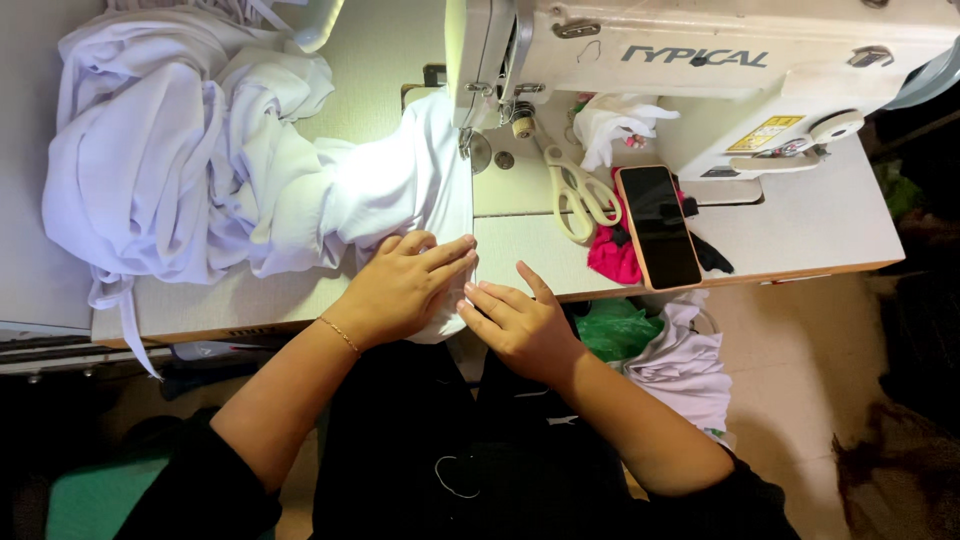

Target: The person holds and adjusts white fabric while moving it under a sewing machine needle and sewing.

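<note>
Nearby, scissors and a phone lie right of both flat, spread hands pressing white cloth.

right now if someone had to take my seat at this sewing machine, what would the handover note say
Left hand: flat, palm down on the white fabric at the table's near edge, gripping nothing.
Right hand: open, fingers on the fabric's edge just beside the left hand.
Fabric: one end lies under the sewing machine head by the needle; the bulk is bunched at the far left of the table.
Scissors and a dark phone lie to the right of the needle area.
Done: fabric is fed up to the machine. Whether any seam is sewn cannot be seen.
Left: aligning the near edge, by the look of it.
</note>
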